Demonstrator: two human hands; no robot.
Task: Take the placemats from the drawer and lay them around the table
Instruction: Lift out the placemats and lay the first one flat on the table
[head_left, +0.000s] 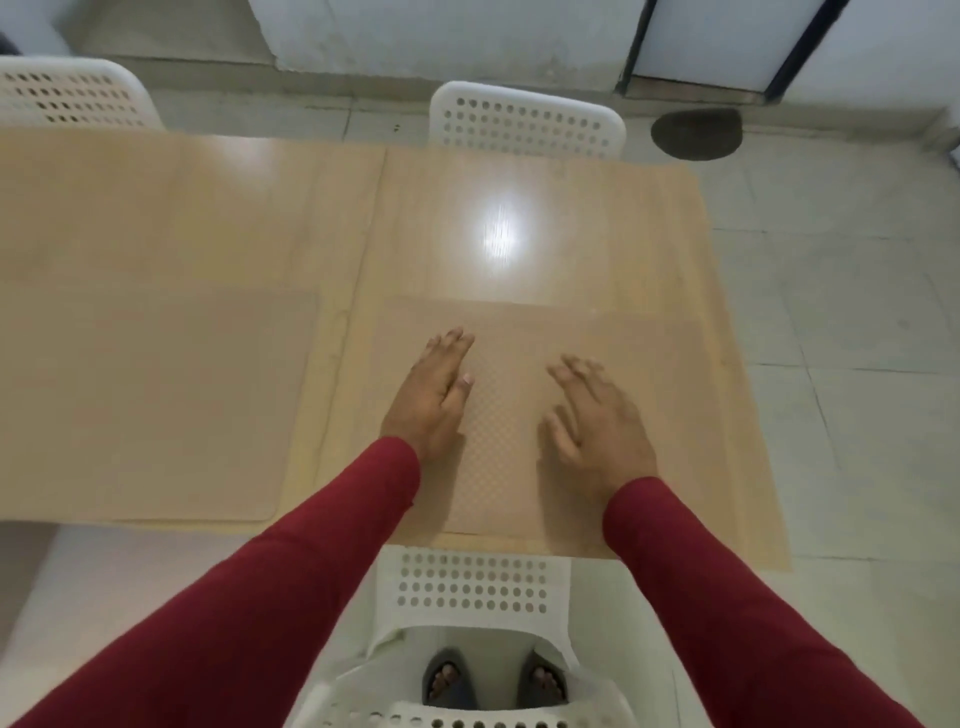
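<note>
Placemat, near seat (519, 415): thin, flat, tan sheet with rounded corners and a fine dotted weave; lies on the table's near edge, squared to the white perforated chair (472, 582) below it, presumably to mark that seat

Left hand (431, 400): palm down, fingers straight and together, flat on the mat, pinching nothing; likely smoothing it

Right hand (597, 415): fingers spread and loose, over the mat's middle; blurred, so contact cannot be told

Second placemat (156, 405): same material, laid to the left along the near edge

Table (493, 218): pale glossy wood-grain laminate, two joined tops, bright lamp glare

Far chair (527, 124): white plastic, no mat visible before it; drawer not in view
</note>
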